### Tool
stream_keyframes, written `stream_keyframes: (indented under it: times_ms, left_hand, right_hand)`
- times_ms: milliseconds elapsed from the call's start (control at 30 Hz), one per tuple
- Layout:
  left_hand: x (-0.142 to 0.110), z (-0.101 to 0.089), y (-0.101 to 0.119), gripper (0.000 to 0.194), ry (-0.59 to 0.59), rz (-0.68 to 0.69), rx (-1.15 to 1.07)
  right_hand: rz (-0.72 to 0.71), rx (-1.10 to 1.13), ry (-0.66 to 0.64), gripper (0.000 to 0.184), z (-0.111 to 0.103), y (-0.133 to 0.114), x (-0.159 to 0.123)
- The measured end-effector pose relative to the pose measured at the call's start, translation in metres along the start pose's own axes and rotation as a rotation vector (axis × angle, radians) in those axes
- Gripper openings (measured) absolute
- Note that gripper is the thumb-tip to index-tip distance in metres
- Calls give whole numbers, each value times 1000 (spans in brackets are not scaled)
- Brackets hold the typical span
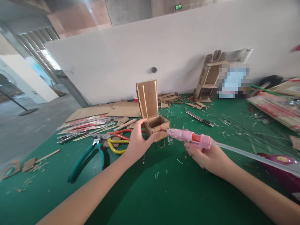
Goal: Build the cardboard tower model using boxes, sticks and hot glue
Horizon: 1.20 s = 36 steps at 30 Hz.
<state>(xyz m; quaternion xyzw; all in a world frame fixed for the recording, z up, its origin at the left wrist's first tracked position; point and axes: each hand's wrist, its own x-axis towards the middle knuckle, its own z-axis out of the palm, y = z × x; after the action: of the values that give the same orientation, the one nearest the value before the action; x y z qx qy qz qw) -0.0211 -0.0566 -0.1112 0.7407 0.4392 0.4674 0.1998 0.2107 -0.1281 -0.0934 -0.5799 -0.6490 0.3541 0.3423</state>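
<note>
A small cardboard box [156,124] with a tall upright back panel [150,98] stands on the green table. Two thin sticks run up that panel. My left hand [140,142] grips the box at its left side, thumb in front and fingers behind. In my right hand [206,154] is a pink hot glue gun [185,136], a long clear glue stick [248,153] jutting from its rear. The gun's nozzle points at the box's front right corner, where a red wire [161,143] hangs in a loop. Whether the nozzle touches the cardboard I cannot tell.
Left of the box lie teal-handled pliers [100,153], yellow-handled pliers [114,147] and wrapped sticks [86,125]. Behind are cardboard sheets [126,109] and scraps. A utility knife [199,118] and a cardboard shelf model [207,79] stand farther right, near a purple object [278,168].
</note>
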Motion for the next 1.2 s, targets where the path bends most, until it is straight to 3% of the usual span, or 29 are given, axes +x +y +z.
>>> stream_keyframes:
  times_ms: [400,1200]
  left_hand:
    - [0,1,-4,57,1,48,67]
    - [0,0,-3,53,-8,12,-44]
  right_hand:
    - [-93,-24,30,38,0,6,1]
    - [-18,-25,-30,36,0,-1,0]
